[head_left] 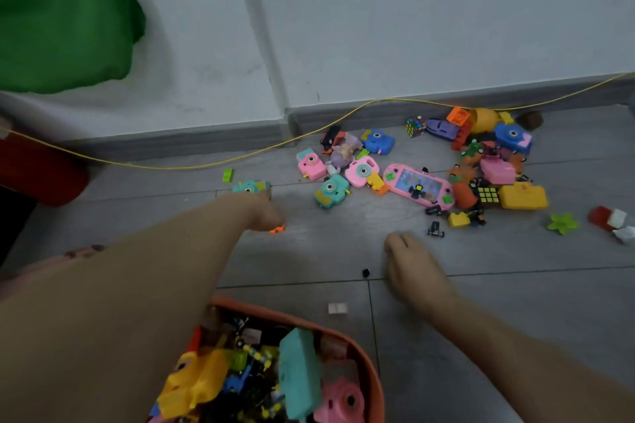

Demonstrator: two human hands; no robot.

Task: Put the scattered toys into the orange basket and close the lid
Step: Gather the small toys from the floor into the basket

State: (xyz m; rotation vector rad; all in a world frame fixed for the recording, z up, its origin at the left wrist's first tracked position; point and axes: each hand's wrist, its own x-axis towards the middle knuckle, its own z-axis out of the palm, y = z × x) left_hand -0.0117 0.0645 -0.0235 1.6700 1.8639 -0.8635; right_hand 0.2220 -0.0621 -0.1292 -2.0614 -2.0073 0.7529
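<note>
The orange basket stands open at the bottom centre, holding several toys, among them a teal block and a pink camera. My left hand reaches down to the floor with its fingers closed on a small orange toy, just in front of a teal toy camera. Further right, my right hand rests knuckles-down on the floor with its fingers curled and nothing visible in it. Scattered toys lie beyond: a teal camera, two pink cameras, a pink game console, a blue camera and a yellow case.
A yellow cable runs along the skirting board. A green cloth hangs at top left, with a red object below it. A tiny black piece, a small black car, a green star and red-white blocks lie loose.
</note>
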